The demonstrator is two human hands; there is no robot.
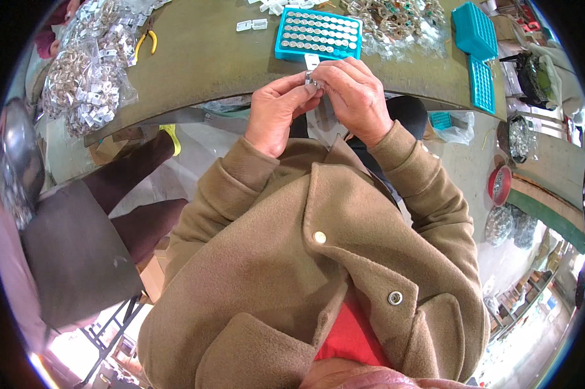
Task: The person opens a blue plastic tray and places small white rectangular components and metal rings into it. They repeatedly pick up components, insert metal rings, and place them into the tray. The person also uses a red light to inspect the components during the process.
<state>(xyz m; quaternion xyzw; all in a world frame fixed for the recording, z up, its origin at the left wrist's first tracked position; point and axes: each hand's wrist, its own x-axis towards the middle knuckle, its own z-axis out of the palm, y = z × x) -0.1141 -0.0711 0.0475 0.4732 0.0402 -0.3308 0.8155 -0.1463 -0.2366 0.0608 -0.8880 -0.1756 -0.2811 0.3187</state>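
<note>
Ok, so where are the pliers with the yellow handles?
In the head view, the yellow-handled pliers lie toward the left of the green table, just right of the big heap of clear bags and white tags.

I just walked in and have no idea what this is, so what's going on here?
Seated or standing at a table, a person pinches a small shiny piece between the left hand and right hand; its exact form is too small to tell. Just beyond sits a teal tray with rows of round metallic pieces, a few slots in the nearest row unfilled. Yellow-handled pliers lie unheld to the left, beside a heap of small packets.
</note>
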